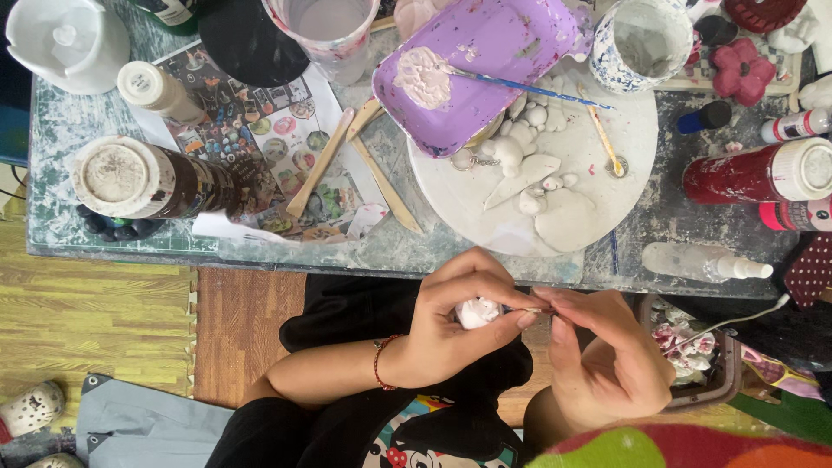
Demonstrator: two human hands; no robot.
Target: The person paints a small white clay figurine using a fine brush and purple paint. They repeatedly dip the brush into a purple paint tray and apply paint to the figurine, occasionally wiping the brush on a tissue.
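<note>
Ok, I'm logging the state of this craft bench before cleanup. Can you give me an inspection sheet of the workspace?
Surface: paint-stained table, crowded.
Job's things: small white clay piece held in left hand; thin tool, partly hidden, in right hand.
Clutter: round board with white clay shapes; purple tray with a brush; wooden sticks; red bottle; spray bottle; cups, jars.
Grippers: both hands closed, fingertips meeting at the piece.
Cables: white cable at right.
Surroundings: wood-pattern floor; grey cloth.
</note>
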